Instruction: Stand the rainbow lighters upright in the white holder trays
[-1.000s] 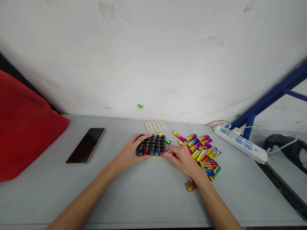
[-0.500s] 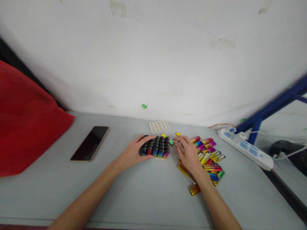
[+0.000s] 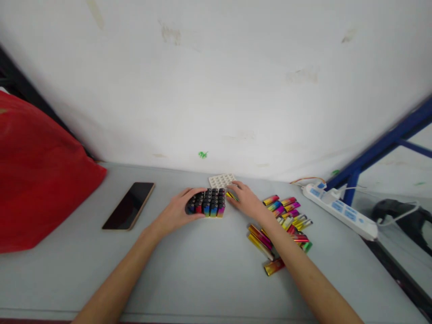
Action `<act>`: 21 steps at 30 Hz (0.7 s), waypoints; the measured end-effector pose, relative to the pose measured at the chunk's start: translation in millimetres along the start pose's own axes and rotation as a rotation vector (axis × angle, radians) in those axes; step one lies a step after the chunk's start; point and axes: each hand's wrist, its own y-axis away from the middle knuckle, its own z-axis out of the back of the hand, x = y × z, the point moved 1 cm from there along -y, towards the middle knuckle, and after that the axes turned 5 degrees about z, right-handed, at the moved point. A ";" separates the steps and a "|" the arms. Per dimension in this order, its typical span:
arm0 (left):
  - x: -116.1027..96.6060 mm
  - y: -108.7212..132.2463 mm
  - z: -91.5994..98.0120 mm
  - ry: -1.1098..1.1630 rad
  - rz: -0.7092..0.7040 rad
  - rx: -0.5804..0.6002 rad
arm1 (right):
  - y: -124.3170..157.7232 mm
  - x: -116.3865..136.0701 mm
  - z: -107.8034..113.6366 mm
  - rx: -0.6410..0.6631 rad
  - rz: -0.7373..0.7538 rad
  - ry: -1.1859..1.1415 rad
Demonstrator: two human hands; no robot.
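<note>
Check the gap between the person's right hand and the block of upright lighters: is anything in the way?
Nothing visible. The right hand touches a yellow lighter right beside the block of lighters, which the left hand clasps. The white tray lies behind, the loose pile to the right, both outside the gap.

I'm at a plain bench in a small workshop. A grey table (image 3: 202,279) meets a stained white wall (image 3: 216,81), with a blue metal frame (image 3: 378,148), a power strip (image 3: 340,211) and loose lighters (image 3: 286,216) at right.
</note>
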 end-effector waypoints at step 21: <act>55.7 -49.6 17.2 -0.090 0.090 -0.166 | 63.6 21.3 14.6 -0.063 0.104 -0.144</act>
